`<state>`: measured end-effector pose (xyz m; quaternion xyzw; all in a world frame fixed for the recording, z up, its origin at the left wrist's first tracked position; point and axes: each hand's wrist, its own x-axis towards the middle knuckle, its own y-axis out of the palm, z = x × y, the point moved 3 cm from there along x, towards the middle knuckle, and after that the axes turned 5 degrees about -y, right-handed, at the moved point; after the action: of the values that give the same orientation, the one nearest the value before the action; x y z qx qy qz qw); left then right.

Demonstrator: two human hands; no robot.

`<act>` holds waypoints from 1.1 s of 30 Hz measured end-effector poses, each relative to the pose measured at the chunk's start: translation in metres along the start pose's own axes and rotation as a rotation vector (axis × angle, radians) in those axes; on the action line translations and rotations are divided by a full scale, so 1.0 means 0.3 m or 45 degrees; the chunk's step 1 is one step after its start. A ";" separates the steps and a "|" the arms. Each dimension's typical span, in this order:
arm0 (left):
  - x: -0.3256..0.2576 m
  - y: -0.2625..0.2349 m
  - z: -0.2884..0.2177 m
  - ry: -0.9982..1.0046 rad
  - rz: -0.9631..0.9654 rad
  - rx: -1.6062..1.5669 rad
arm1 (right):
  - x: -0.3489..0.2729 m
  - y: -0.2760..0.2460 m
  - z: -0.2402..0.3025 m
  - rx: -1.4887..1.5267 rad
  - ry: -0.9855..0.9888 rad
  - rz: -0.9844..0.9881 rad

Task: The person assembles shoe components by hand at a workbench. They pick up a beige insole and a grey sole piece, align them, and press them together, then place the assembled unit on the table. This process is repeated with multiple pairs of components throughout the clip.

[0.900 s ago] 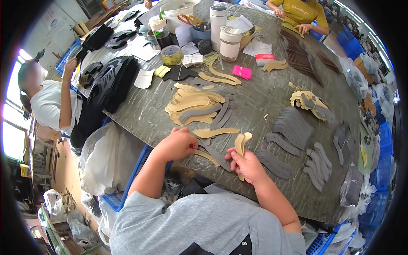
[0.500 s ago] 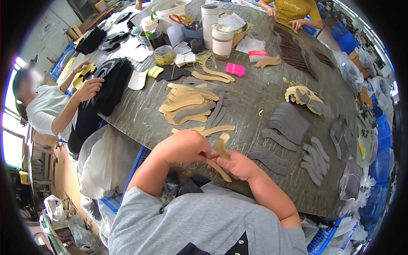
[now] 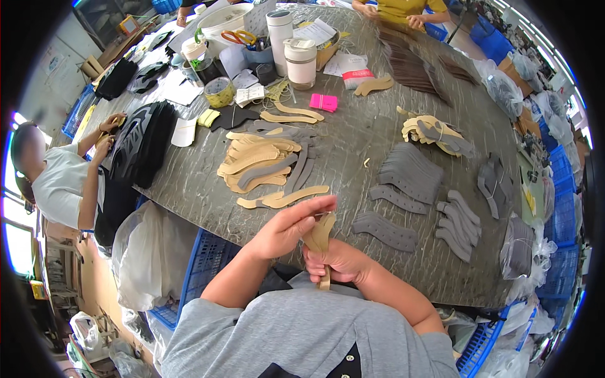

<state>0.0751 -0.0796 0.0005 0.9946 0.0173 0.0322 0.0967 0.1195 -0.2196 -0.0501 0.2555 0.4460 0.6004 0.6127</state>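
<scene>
Curved tan strips stand upright in front of my body. My right hand is closed around them, with a narrow end poking out below the fist. My left hand is at their upper end, its fingers stretched out straight and the thumb apart, beside or touching the strips. Just beyond my hands, more curved tan strips lie on the table. Behind those is a loose heap of tan strips with a grey strip across it.
Grey curved pieces lie stacked to the right, near a tied tan bundle. A pink bundle, tumblers and a tape roll stand farther back. A co-worker handles black pieces at left; another person is across the table.
The view has shifted a little. My left hand has gone from closed fingers to stretched ones at the strips' top. My right hand now wraps the strips in a fist and holds them upright.
</scene>
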 end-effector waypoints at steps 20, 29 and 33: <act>0.000 0.018 -0.078 0.439 0.246 0.952 | -0.043 0.001 0.048 -0.071 0.094 -0.042; -0.049 0.047 -0.015 0.141 0.259 1.586 | -0.133 0.044 0.118 -1.415 -0.270 -0.409; -0.085 0.096 0.091 -0.117 0.282 1.481 | -0.209 0.070 0.102 -2.648 -0.573 -0.648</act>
<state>0.0524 -0.1142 -0.0221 0.8805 -0.0762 -0.0157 -0.4676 0.1423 -0.2701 -0.0027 -0.3827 -0.3615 0.4788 0.7026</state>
